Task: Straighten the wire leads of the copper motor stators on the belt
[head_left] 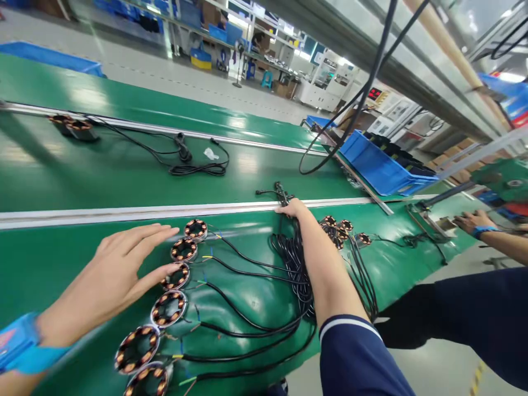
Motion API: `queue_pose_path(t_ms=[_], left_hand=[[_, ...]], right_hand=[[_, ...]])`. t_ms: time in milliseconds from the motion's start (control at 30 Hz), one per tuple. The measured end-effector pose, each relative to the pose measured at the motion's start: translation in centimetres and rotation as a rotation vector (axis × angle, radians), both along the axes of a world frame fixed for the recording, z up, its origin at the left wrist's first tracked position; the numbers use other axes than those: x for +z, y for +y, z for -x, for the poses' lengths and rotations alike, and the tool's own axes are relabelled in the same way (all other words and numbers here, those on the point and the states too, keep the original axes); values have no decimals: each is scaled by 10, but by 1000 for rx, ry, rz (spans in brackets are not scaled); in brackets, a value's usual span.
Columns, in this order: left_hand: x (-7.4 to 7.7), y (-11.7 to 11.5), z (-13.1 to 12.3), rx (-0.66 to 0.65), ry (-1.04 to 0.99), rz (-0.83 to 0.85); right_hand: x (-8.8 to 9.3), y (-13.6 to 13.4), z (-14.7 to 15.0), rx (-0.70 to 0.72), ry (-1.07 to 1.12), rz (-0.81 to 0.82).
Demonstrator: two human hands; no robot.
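Note:
A row of several ring-shaped motor stators [168,308] with copper windings runs along the green bench. Over its upper end, my left hand [119,264] is open, fingers stretched out and thumb apart, its tips beside the rings. Black cables [247,330] with coloured wire ends lead from the stators to a coiled bundle [295,264]. My right hand [293,209] is closed round the far end of that bundle, at the white strip. Black cable connectors [281,190] stick out beyond its fingers. My right palm is hidden from view.
More stators [340,231] with cables lie right of my right arm. Across the strip are two stators [78,127] and a black power cord [202,168]. A blue bin [379,159] stands at back right. A co-worker's hand [474,221] works at a fixture; a cable [367,82] hangs overhead.

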State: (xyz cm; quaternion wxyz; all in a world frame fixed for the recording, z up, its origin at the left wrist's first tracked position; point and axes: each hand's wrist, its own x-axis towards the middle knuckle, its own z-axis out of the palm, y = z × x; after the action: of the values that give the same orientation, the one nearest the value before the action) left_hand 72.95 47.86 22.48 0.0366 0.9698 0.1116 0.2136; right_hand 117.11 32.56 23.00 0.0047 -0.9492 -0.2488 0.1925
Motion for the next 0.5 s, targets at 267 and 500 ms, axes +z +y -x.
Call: queue_pose_path(t_ms=[267, 500], left_hand=[[-15, -100, 60, 118, 13, 58], [-54, -165, 50, 145, 32, 3]], right_hand=[[40, -21, 18, 113, 19, -145], [140, -116, 77, 170, -249, -444]])
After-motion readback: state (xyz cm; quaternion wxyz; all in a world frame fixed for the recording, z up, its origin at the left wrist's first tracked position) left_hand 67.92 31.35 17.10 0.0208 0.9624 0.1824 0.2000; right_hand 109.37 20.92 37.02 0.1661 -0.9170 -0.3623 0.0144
